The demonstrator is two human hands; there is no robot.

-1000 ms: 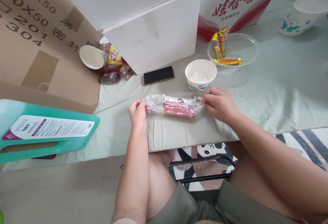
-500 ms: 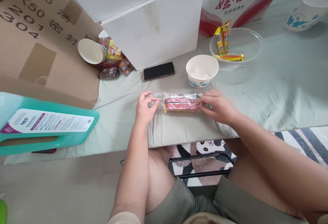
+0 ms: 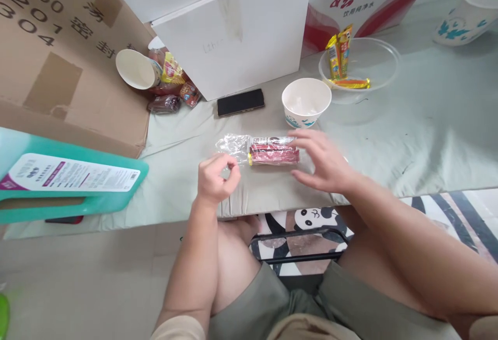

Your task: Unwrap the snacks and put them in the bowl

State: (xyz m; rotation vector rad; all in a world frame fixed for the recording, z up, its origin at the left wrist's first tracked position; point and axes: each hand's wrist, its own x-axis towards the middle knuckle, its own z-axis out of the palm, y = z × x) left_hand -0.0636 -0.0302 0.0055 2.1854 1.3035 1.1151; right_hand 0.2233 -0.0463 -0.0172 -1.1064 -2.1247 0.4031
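Observation:
A clear plastic packet with red sausage sticks (image 3: 268,152) lies on the pale green cloth (image 3: 408,132) near its front edge. My right hand (image 3: 322,161) hovers at the packet's right end, fingers spread, touching or just above it. My left hand (image 3: 213,179) is drawn back just below the packet's crumpled left end, fingers loosely curled with nothing visible in them.
Behind the packet stand a white paper bowl (image 3: 306,102), a black phone (image 3: 240,102) and a clear bowl (image 3: 360,65) with yellow snack sticks. A tipped cup (image 3: 136,69) and wrapped snacks lie by a cardboard box (image 3: 58,59). A teal jug (image 3: 66,184) lies at left.
Both hands have let go of the packet, which now lies flat on the cloth. My left hand pulled back toward me and curled; my right hand opened over the packet's right end.

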